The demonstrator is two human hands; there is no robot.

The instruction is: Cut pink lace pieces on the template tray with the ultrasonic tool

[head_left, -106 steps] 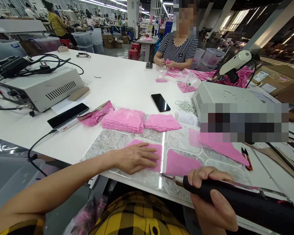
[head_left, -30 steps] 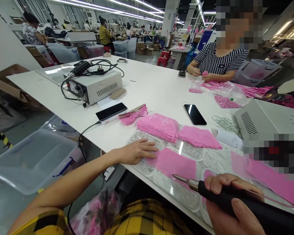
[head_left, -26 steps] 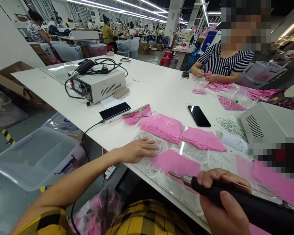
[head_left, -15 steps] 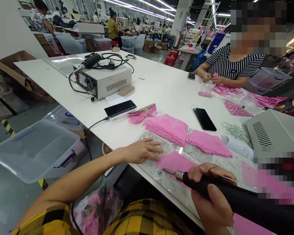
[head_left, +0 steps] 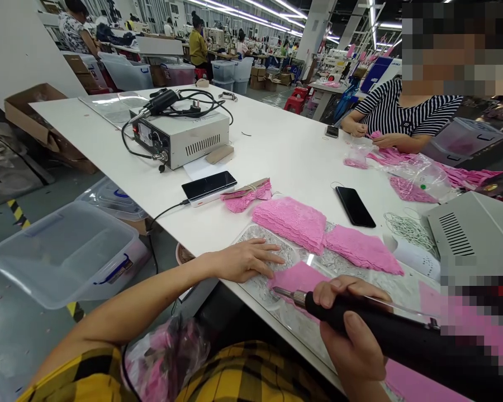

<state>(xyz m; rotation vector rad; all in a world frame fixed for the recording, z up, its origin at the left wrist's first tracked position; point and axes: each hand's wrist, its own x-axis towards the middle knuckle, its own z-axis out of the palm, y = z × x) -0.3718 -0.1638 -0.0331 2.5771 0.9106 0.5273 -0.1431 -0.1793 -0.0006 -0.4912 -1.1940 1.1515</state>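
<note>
Right hand [head_left: 362,340] was clamped on the black-handled tool [head_left: 396,329], its tip at the left end of the pink sheet [head_left: 299,274] on the patterned mat [head_left: 262,290]. I had my left hand [head_left: 245,262] resting beside the sheet, fingers spread.

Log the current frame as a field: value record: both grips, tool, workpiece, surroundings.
left grip: fingers spread, holding nothing, beside the pink cloth; contact unclear
right grip: closed around the black handheld tool
tool tip: at the cloth's near-left edge; contact unclear
workpiece: lies flat on patterned mat
behind it: large pink stack; smaller pink stack on its right
phone: lying beyond the smaller stack
equipment: grey vented box far left, another right
co-worker: across the table, holding pink material
</note>
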